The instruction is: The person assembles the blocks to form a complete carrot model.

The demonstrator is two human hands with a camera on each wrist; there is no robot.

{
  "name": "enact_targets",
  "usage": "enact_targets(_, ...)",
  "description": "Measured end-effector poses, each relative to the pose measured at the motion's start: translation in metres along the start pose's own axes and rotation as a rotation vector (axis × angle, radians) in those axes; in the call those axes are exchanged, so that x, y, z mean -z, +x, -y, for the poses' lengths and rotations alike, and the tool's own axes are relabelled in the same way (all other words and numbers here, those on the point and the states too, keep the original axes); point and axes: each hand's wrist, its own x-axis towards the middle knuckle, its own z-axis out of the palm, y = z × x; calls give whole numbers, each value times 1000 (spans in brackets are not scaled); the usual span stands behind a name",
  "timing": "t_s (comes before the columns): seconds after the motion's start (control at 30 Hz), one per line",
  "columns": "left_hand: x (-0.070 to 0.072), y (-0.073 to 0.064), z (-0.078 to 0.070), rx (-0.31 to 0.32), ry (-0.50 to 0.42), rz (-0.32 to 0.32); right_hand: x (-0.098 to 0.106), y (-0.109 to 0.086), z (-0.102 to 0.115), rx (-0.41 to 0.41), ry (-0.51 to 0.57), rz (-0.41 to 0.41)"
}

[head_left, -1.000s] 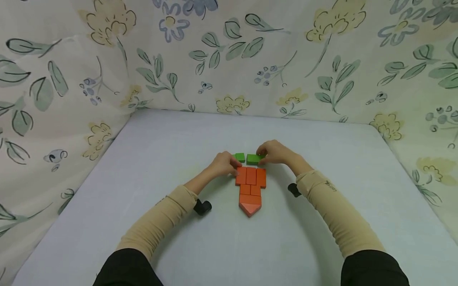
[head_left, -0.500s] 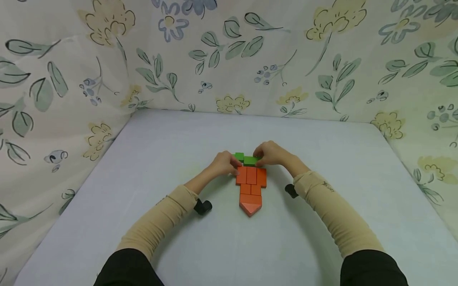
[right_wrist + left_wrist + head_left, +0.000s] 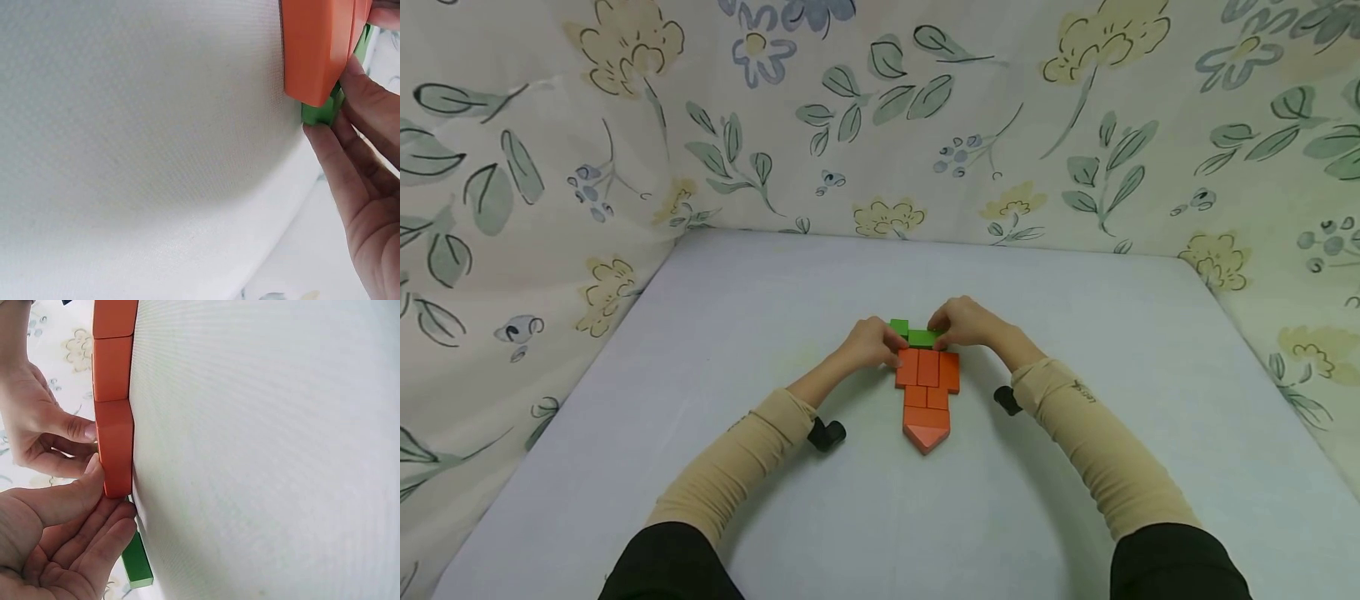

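The right hand [image 3: 968,323] pinches a green block [image 3: 924,337], half hiding it; the left hand [image 3: 868,343] rests relaxed fingers against the orange blocks [image 3: 927,369], covering their corner.

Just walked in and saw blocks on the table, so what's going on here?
A person is laying flat wooden blocks on a pale table. Orange blocks form a carrot-like shape ending in a triangular orange block. The right hand holds a green rectangular block against the shape's far edge. The left hand steadies the orange blocks' left side, beside a smaller green block.
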Motion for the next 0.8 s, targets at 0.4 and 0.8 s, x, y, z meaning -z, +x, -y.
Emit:
enact_targets(0.4,-1,-1,0,1,13,-25,0,-1,-5,-18,66,4)
enact_targets(0.8,-4,-5,-2,69,36,-129,4,5,6,-39,59,-54)
